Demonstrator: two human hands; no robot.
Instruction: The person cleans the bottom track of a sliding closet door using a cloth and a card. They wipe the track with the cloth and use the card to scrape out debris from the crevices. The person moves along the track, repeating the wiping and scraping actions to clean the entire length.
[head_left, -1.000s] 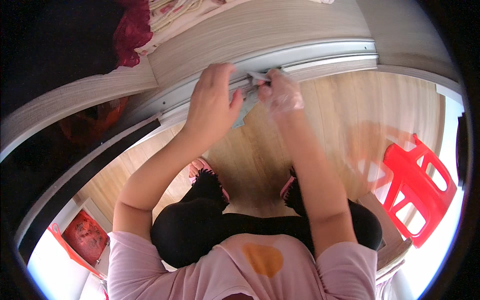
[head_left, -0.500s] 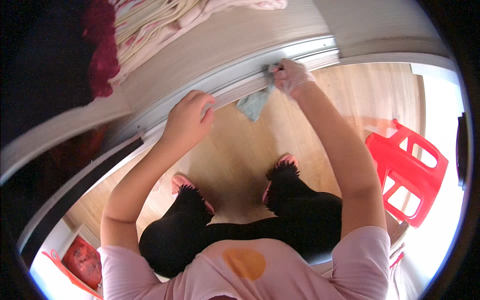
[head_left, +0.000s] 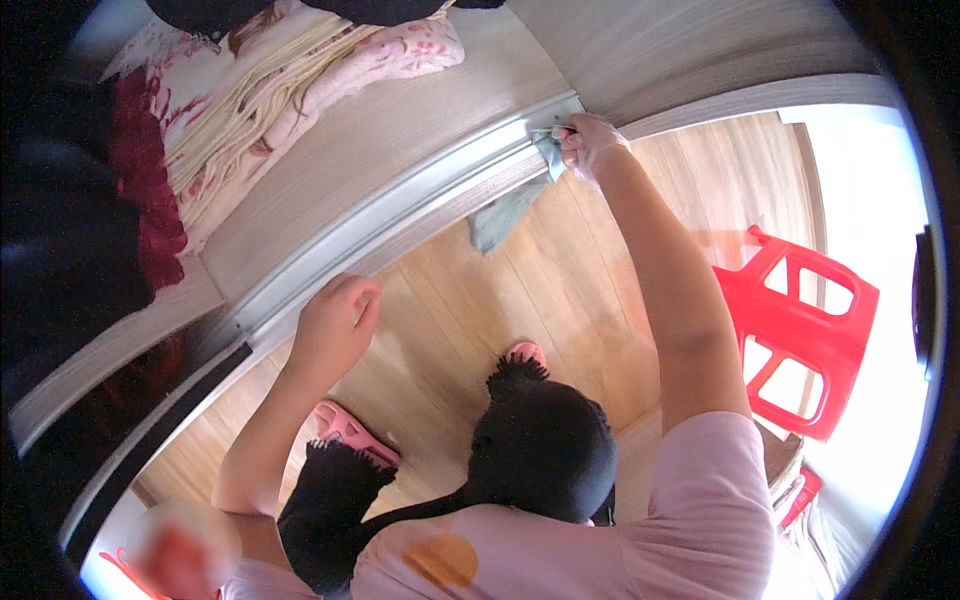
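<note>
Right hand (head_left: 590, 143), in a clear glove (head_left: 608, 158), is gripping a grey-green cloth (head_left: 505, 215) at the right end of a metal track (head_left: 415, 207), while the half-open left hand (head_left: 338, 318) is hovering near its left part.

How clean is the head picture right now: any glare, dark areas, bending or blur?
Head view: the metal track glares just left of the right hand with its cloth; white washes out the area beyond the red stool; the far left is nearly black; the wooden edge there bows; at lower left, a blurred red thing can't be made out.
</note>
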